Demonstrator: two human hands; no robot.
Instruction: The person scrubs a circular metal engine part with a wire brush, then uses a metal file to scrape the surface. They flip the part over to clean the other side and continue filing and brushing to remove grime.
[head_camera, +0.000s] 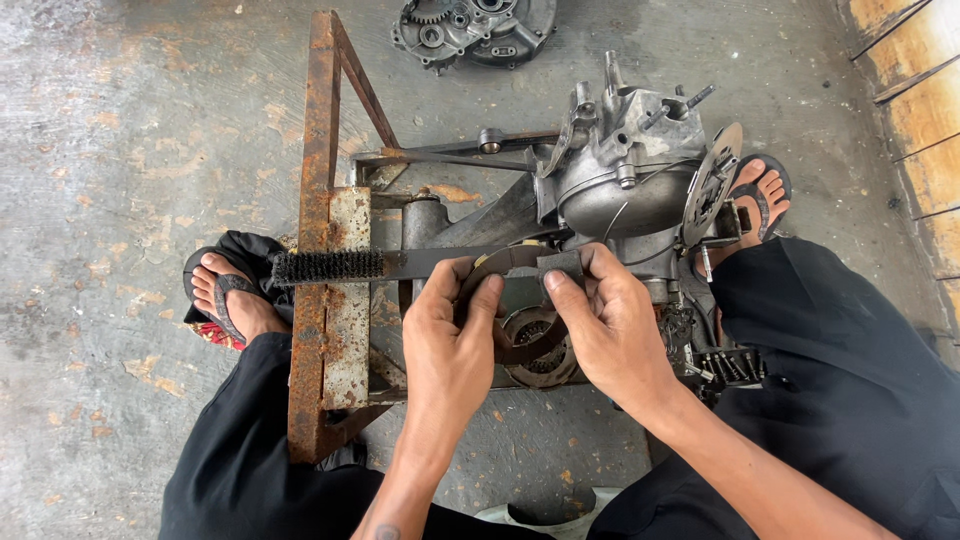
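Observation:
My left hand (452, 340) grips the left side of a thin dark ring-shaped plate (498, 262), thumb on top. My right hand (610, 325) pinches a small grey abrasive pad (560, 264) against the ring's upper right. A wire brush (345, 266) with black bristles lies across the rusty metal stand (322, 200), its handle running under my hands. More round plates (535, 345) sit stacked below my hands. The grey engine casing (625, 165) rests on the stand just beyond.
Another engine cover (470, 30) lies on the concrete floor at the top. My sandalled feet (232, 300) (757, 200) flank the stand, knees in black trousers. A row of small black parts (728, 366) sits by my right knee. A yellow wall (920, 110) runs along the right.

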